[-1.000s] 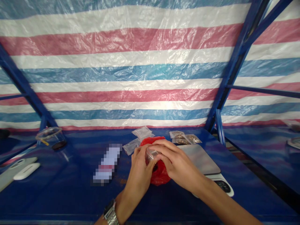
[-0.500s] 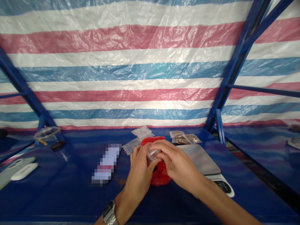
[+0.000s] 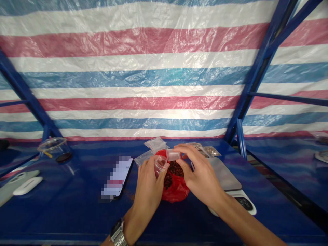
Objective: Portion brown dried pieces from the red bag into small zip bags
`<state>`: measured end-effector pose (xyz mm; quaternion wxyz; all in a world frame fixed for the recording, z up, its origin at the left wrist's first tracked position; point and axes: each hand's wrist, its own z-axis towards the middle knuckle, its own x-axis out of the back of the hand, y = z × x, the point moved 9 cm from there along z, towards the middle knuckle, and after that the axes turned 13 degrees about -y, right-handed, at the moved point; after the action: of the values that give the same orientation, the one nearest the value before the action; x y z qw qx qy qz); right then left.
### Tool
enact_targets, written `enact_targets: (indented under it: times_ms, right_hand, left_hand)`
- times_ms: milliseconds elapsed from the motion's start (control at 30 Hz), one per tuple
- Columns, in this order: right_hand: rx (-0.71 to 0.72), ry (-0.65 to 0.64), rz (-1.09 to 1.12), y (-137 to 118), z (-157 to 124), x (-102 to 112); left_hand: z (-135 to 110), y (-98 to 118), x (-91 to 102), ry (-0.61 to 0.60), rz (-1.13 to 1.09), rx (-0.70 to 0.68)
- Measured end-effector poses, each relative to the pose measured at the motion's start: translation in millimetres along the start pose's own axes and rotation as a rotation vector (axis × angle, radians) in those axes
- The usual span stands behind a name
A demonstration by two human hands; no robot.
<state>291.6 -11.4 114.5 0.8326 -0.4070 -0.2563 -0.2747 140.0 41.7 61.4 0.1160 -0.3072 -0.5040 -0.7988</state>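
Note:
My left hand (image 3: 150, 174) is closed around a clear round plastic cup (image 3: 160, 164), its open rim tilted towards me. Between the thumb and fingers of my right hand (image 3: 196, 167) is a smaller clear plastic cup (image 3: 173, 154), lying on its side just right of the first one. The two cups are close together; I cannot tell whether they touch. Below both hands a red plastic bag (image 3: 176, 191) lies open on the table, with dark brown beans (image 3: 176, 169) inside. What the left cup contains, if anything, is not clear.
Right of the bag stands a kitchen scale (image 3: 225, 176). Behind are clear zip bags (image 3: 156, 145) and filled small bags (image 3: 211, 151). Left lie a phone (image 3: 118, 177), a drink cup (image 3: 57, 150) and a white case (image 3: 27, 186) on the blue table (image 3: 71, 212).
My hands have moved apart. The small cup, before held close against the other between both hands, is now apart in my right hand, and the beans in the bag have come into view.

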Motion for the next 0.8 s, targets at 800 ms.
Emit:
enact_targets:
  times_ms: [800]
  right_hand:
    - [-0.378,-0.540,-0.417,53,-10,-58]
  left_hand:
    - [5,-33,-22.1,-0.158,-0.032,0.223]
